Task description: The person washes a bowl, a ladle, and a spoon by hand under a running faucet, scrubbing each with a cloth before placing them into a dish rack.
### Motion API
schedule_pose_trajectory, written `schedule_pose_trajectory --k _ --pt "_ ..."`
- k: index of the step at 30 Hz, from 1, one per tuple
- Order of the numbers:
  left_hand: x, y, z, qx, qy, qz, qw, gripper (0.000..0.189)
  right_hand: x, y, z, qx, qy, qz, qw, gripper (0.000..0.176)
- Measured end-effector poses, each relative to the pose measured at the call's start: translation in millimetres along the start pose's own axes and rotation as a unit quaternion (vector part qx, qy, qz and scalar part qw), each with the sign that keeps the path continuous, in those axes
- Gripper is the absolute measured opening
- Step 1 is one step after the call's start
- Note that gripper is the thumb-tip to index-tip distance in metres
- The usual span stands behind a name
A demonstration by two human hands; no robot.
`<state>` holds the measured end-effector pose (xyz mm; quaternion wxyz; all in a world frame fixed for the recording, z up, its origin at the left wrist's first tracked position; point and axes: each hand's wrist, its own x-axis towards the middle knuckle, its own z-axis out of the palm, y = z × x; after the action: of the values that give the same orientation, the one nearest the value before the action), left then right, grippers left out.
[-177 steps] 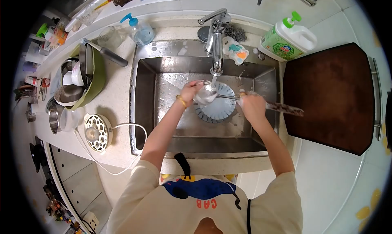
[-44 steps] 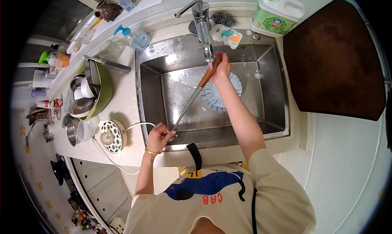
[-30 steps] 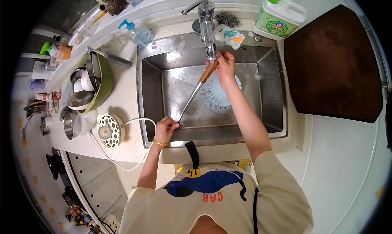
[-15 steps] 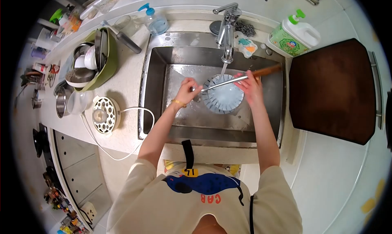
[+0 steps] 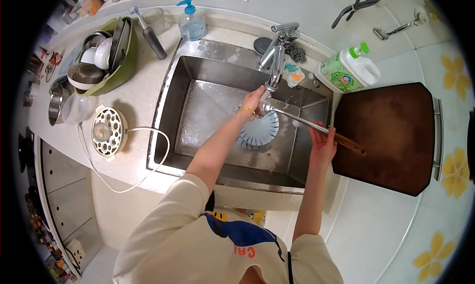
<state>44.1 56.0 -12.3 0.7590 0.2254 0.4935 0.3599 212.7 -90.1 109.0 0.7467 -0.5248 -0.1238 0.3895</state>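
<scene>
My right hand (image 5: pixel 323 146) is closed around a long metal ladle (image 5: pixel 303 121) near its brown wooden handle, at the right side of the sink (image 5: pixel 203 110). The ladle's head end lies under the spout of the faucet (image 5: pixel 275 76), partly covered by my left hand (image 5: pixel 255 100). That hand is closed at the head end, its fingers partly hidden beside the spout. Below them, a pale bowl (image 5: pixel 260 131) with dark stripes around its rim rests in the sink, partly hidden by my left wrist and the ladle.
A dark brown board (image 5: pixel 388 135) leans right of the sink, with a green-pump jug (image 5: pixel 349 70) behind it. Left on the counter stand a green basin (image 5: pixel 129 61) of dishes, a corded egg cooker (image 5: pixel 109 131) and a blue-pump bottle (image 5: pixel 192 24).
My left hand has moved up and right to the spout. The ladle has swung, its handle now pointing down to the right, and my right hand is lower. The view has turned.
</scene>
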Motion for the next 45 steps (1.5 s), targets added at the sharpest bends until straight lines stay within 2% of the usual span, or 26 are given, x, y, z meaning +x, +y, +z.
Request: schedule_pose_trajectory --k 2,3,5,9,10,11,12,14,15,17,21,23,27,29,30,32,33,35,38,45 --pt "-2.1 -0.2 0.3 -0.095 -0.039 -0.068 0.992 0.036 -1.1 -6.1 -4.3 0.027 0.004 -0.004 1.0 0.034" --pt "3.4 -4.2 -2.3 -0.095 -0.04 -0.067 0.992 0.036 -0.4 -7.1 -6.0 0.028 0.005 -0.006 1.0 0.034" --pt "22.9 -19.8 -11.0 -0.124 -0.062 -0.119 0.983 0.036 3.4 -7.1 -9.1 0.011 0.009 -0.012 1.0 0.031" --pt "29.6 -28.8 -13.9 -0.117 -0.001 -0.104 0.988 0.039 7.6 -4.1 -15.7 0.006 0.022 0.01 1.0 0.037" --pt "30.6 -28.3 -19.3 0.031 0.007 -0.051 0.998 0.041 8.7 -2.8 -18.2 0.009 0.014 0.01 1.0 0.037" --pt "32.3 -27.8 -22.1 0.177 0.015 0.004 0.984 0.044 10.2 -1.5 -20.5 0.012 0.006 0.01 1.0 0.037" --pt "21.4 -19.1 -18.7 0.178 0.014 0.005 0.984 0.044 11.1 -0.8 -19.8 0.014 0.006 0.009 1.0 0.037" --pt "-14.8 2.8 -8.2 0.214 -0.033 0.179 0.96 0.046 11.2 1.1 -19.4 0.009 0.015 0.011 1.0 0.035" --pt "-15.3 1.6 -7.4 0.215 -0.034 0.179 0.959 0.046 11.4 1.9 -17.9 0.01 0.016 0.01 1.0 0.035" --pt "-15.1 0.0 -6.3 0.21 -0.013 0.335 0.918 0.042 13.0 3.0 -14.1 0.019 0.011 0.007 1.0 0.033" --pt "-29.5 6.1 -15.8 0.237 -0.046 0.386 0.89 0.038 19.3 9.0 -12.0 0.018 -0.001 0.004 1.0 0.03" --pt "-29.4 1.3 -24.0 0.257 -0.056 0.462 0.847 0.039 26.5 17.3 -15.5 0.015 -0.018 0.008 1.0 0.029" --pt "-41.4 0.1 -33.9 0.267 -0.04 0.458 0.847 0.042 24.5 24.2 -3.0 0.026 -0.032 0.026 0.999 0.032" --pt "-45.5 1.9 -37.4 0.253 -0.062 0.403 0.877 0.045 30.0 32.5 -5.2 0.056 -0.039 0.043 0.997 0.033" --pt "-44.1 -0.5 -38.5 0.254 -0.062 0.402 0.877 0.045 30.9 35.6 -5.1 0.056 -0.039 0.043 0.997 0.033" --pt "-38.3 -2.2 -36.8 0.305 -0.017 0.474 0.826 0.045 32.4 40.3 -5.0 0.076 -0.033 0.05 0.995 0.033" --pt "-34.6 -3.1 -35.8 0.306 -0.019 0.475 0.825 0.045 30.8 41.0 -3.4 0.078 -0.033 0.049 0.995 0.033" --pt "-27.5 -5.4 -33.6 0.272 0.027 0.406 0.872 0.047 27.3 42.3 -0.1 0.062 -0.033 0.043 0.997 0.033" --pt "-19.5 -5.7 -36.9 0.286 0.022 0.371 0.883 0.047 25.0 42.2 2.0 0.056 -0.033 0.031 0.997 0.033" --pt "-13.1 1.1 -43.8 0.288 -0.004 0.365 0.885 0.049 24.1 40.5 6.5 0.056 -0.023 0.05 0.997 0.033"
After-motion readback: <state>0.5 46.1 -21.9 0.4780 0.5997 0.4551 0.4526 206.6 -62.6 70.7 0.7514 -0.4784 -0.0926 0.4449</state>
